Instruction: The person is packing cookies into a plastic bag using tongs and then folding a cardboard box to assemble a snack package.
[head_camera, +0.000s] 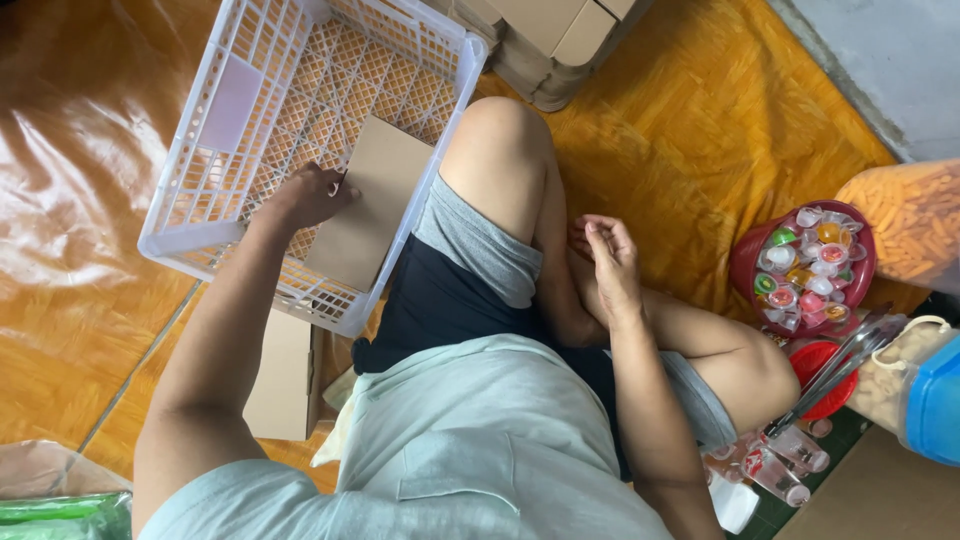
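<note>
I see my left hand (312, 195) pressing fingers on a brown cardboard sheet (368, 203) lying inside the white plastic crate (190, 240) at far left. My right hand (610, 262) rests loosely curled, holding nothing, by the knee.

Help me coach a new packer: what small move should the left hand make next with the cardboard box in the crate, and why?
Probably press the cardboard box flat onto the white crate floor: the left hand rests on its edge, and it appears to lean against the crate wall. The right hand is empty.
</note>
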